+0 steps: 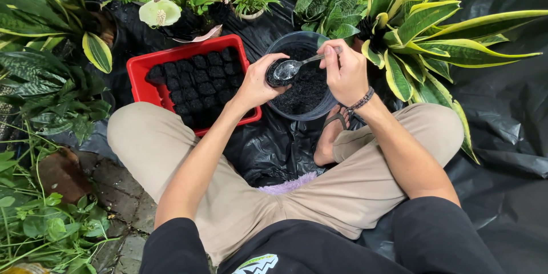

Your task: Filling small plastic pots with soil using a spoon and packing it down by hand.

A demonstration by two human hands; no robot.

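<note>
Soil could be spilled past the small black pot (278,74) gripped in the left hand (257,84) if the metal spoon (289,68) pinched in the right hand (344,71) is tipped off-centre.

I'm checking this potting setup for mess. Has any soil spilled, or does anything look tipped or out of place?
Nothing stands out. The soil stays inside the clear bowl, the small black pots sit in neat rows in the red tray, and the left hand holds one small pot level under the spoon in the right hand.
</note>
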